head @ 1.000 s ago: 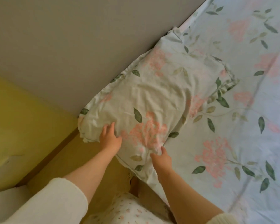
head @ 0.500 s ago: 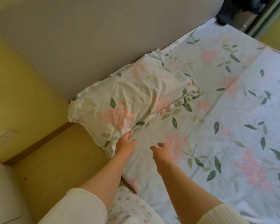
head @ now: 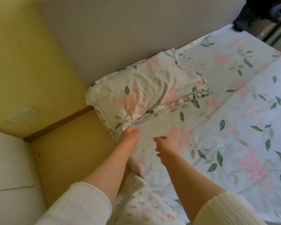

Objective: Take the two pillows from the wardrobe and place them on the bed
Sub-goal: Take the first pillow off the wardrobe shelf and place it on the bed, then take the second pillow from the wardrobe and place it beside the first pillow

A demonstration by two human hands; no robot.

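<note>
One floral pillow [head: 146, 93] lies flat at the head of the bed [head: 225, 127], against the grey headboard [head: 120, 38]. Its cover matches the pale sheet with pink flowers and green leaves. My left hand [head: 129, 133] is at the pillow's near corner, fingers curled around the white frill there. My right hand [head: 163, 147] hovers just above the sheet to the right, fingers loosely apart and holding nothing. No second pillow is in view.
A yellow wall with a socket [head: 22, 115] stands to the left, above a wooden skirting strip. A white piece of furniture [head: 8, 168] sits at the lower left. Dark clothing [head: 256, 12] hangs at the top right beside a door frame.
Both hands have drawn back from pressing on the pillow. The left hand now sits at its near corner and the right hand is off it. The view has widened.
</note>
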